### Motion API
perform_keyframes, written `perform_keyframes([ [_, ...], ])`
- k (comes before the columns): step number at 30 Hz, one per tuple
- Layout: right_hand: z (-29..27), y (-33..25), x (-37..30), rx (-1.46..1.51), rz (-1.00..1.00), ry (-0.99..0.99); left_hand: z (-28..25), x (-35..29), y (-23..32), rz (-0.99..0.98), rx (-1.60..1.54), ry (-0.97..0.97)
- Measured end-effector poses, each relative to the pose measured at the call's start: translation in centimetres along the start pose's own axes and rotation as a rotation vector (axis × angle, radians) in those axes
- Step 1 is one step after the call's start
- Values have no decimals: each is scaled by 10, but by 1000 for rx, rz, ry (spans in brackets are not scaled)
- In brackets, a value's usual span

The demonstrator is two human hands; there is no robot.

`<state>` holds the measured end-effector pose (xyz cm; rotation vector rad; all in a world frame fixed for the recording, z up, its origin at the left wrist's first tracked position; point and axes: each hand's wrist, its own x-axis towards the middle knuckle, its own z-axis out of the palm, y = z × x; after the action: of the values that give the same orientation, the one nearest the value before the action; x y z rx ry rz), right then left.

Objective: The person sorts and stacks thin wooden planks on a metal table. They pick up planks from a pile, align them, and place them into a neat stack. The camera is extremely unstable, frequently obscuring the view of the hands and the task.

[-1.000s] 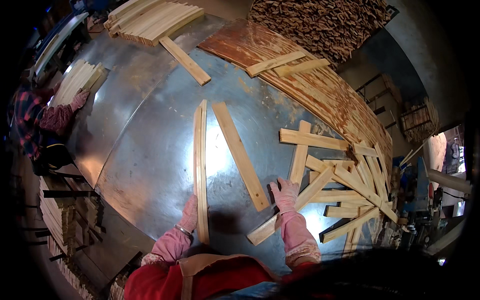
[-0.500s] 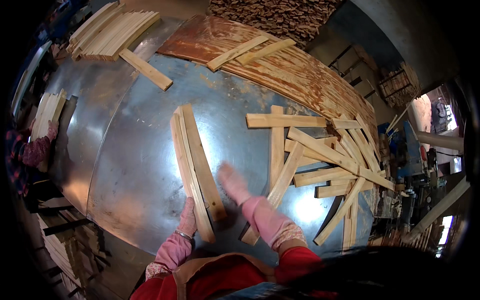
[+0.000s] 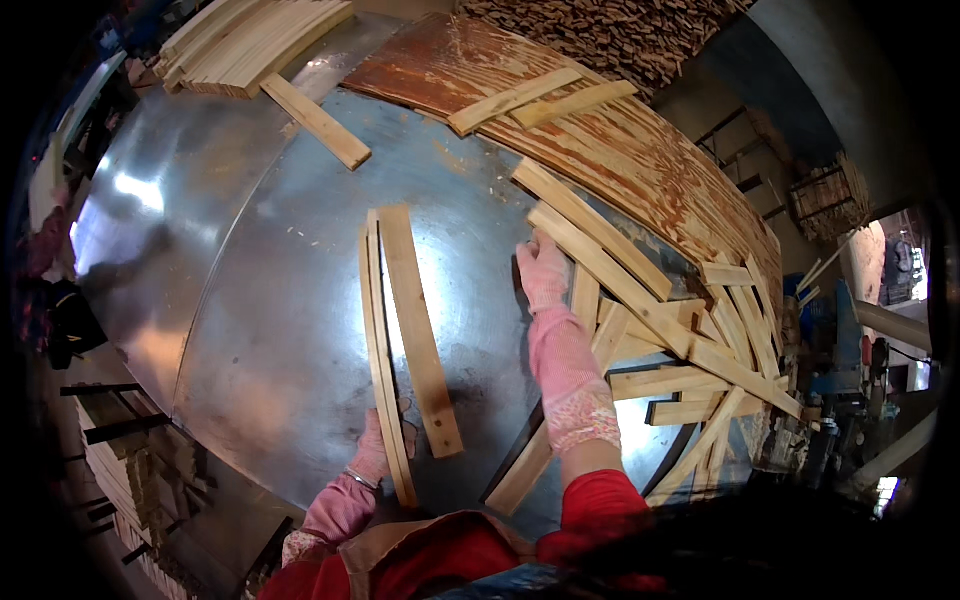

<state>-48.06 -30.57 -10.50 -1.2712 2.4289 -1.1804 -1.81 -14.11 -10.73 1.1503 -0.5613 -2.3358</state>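
My left hand (image 3: 372, 448), in a pink glove, is closed around the near end of a pair of narrow wooden slats (image 3: 381, 360) standing on edge. Just right of them a wider wooden slat (image 3: 422, 335) lies on the metal table, its near end apart from the pair. My right hand (image 3: 545, 272), gloved and sleeved in pink, reaches to the loose pile at the right. Its fingers curl over the far end of a long wooden slat (image 3: 620, 278). Another slat (image 3: 592, 228) lies beyond this one, at a similar slant.
The metal table (image 3: 270, 330) carries a neat stack of slats (image 3: 255, 45) at the far left, with a single slat (image 3: 318, 122) beside it. A worn plywood sheet (image 3: 600, 135) covers the far edge, two slats on it. Another person's sleeve (image 3: 45, 245) shows at the left.
My right hand has moved away from the slats by my left hand to the pile. Slats there have shifted and slant now. The left pair has turned more on edge. The other person's bundle has left the table.
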Motion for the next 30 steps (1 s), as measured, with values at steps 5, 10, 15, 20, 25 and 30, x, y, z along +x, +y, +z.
perform_keyframes([
  [5,-160,120,-12,-771,-54,-80,16,8,9,69,124,-90],
  [10,-169,-7,-29,-861,90,-515,-19,18,-8,-201,-230,-15],
  [15,-102,-132,-163,-67,317,-812,11,7,7,-249,-232,145],
  [20,-25,-167,-294,-85,3,-572,5,-10,9,-177,-498,-44],
  [25,7,-165,-316,-431,-5,-502,-44,-66,40,-85,-392,-288],
  [30,26,-136,-350,198,147,-680,-50,-85,45,-79,-443,-260],
])
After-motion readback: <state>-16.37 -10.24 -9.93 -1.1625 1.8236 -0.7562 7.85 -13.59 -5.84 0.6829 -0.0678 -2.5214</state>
